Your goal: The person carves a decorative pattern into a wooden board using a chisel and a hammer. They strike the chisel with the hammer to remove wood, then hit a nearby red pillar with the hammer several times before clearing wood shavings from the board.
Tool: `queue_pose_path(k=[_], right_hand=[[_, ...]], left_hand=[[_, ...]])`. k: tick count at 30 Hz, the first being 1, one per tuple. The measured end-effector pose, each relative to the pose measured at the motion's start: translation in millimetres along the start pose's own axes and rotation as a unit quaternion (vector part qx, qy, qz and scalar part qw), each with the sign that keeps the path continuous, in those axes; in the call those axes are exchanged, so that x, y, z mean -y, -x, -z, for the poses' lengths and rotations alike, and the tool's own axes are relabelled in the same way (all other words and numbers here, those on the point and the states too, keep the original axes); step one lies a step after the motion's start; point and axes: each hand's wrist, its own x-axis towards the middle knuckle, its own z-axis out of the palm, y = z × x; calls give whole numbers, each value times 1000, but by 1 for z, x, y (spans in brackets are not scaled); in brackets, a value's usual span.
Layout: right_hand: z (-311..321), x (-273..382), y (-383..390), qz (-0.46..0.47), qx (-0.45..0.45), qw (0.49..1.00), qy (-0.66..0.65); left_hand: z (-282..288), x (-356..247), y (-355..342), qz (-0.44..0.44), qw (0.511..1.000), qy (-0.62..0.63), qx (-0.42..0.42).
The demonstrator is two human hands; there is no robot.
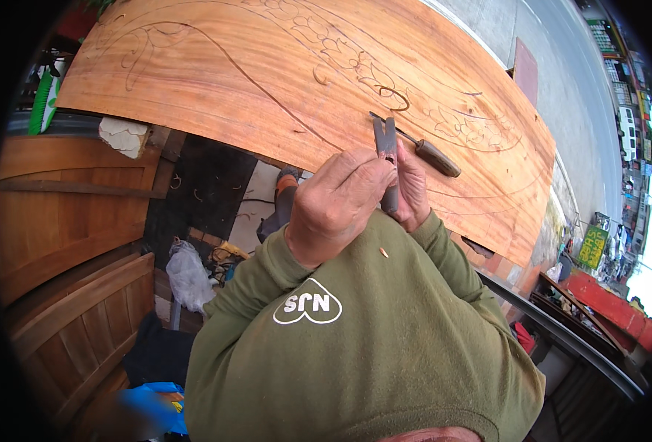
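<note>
My left hand [344,195] is closed, thumb and fingertips pinched together in front of my chest. Behind and beside it, my right hand [413,188] wraps round a narrow dark grey bar [391,136]. A second slim grey piece [379,134] meets this bar at a small angle, making a V at the top; its lower end is hidden by my left fingers. Whether the pieces are joined cannot be made out. Just right of my hands, a gouge-like carving tool with a brown wooden handle [438,158] lies on the wooden board [267,110].
Drawn curves and leafy scrolls cover the board, with a few curled shavings [321,76] on it. Wooden panels [75,177] stand at the left. A plastic bag [189,276] hangs below the board. A road [569,74] runs along the far right, beyond the board's edge.
</note>
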Motion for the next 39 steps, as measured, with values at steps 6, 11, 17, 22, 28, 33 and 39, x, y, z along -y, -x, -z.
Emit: queue_pose_path(k=[6, 11, 17, 22, 28, 33, 39], right_hand=[[8, 2, -5, -44, 29, 993, -104], [2, 1, -5, -28, -12, 998, -58], [10, 2, -9, -13, 14, 996, -88], [5, 4, -12, 3, -51, 997, -52], [12, 6, -18, 59, -44, 997, 21], [-4, -11, -30, 121, -37, 990, 58], [-30, -31, -50, 134, -9, 990, 41]], left_hand=[[-3, 3, -8, 50, 998, 38, -21], [0, 6, -8, 74, 996, 45, -3], [-2, 8, -7, 67, 995, 67, -24], [-1, 12, -2, 110, 989, 98, -26], [1, 21, 9, 178, 965, 190, -3], [-3, 27, 9, 271, 922, 275, 10], [22, 33, -9, 290, 936, 199, -4]])
